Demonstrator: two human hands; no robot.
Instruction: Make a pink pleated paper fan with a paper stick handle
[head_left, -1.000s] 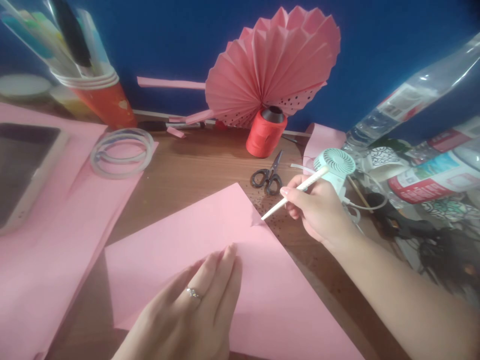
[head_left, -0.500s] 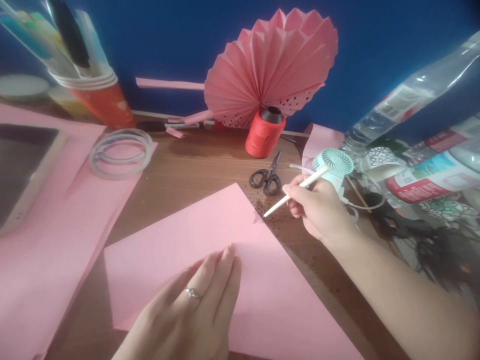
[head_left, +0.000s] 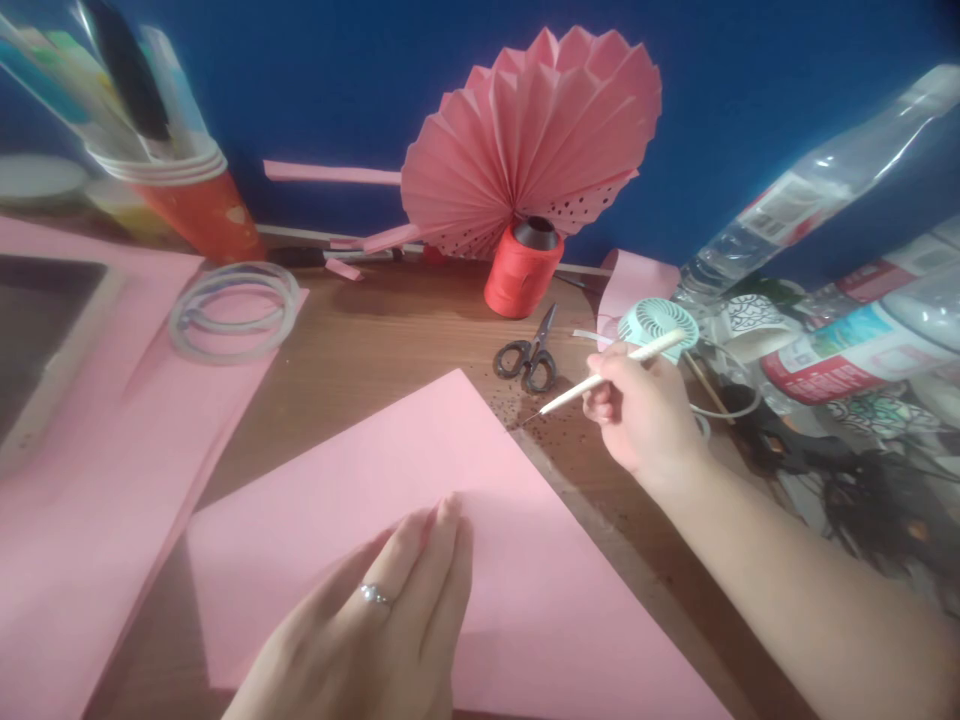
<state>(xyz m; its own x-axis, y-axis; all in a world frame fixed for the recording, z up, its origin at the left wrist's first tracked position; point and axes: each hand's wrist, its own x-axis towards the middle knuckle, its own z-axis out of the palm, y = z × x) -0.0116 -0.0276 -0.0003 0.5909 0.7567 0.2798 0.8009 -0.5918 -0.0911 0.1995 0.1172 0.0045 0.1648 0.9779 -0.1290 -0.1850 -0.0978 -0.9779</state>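
Note:
A sheet of pink paper (head_left: 375, 470) lies at an angle on the brown table. My left hand (head_left: 390, 610), with a ring on one finger, rests flat on it, fingers stretched out. Pinched in my right hand (head_left: 645, 410) is a slim white pen-shaped tool (head_left: 577, 392) with a thin, pointed tip. That tip is just beyond the sheet's right edge, over small dark specks (head_left: 551, 440); whether it touches the table I cannot tell. Black-handled scissors (head_left: 531, 360) lie partly open close to the tool.
Behind stand a pleated pink paper fan (head_left: 525, 130) and a red spool (head_left: 523, 270). A mint handheld fan (head_left: 658, 325) and plastic bottles (head_left: 802, 205) are at right. Clear rings (head_left: 232, 345), more pink paper (head_left: 82, 530), a tablet-like object (head_left: 37, 350) and a pen cup (head_left: 202, 205) occupy the left.
My right hand has moved slightly right relative to the paper, and the tool leans lower, its tip now off the sheet's edge. My left hand stays flat on the paper.

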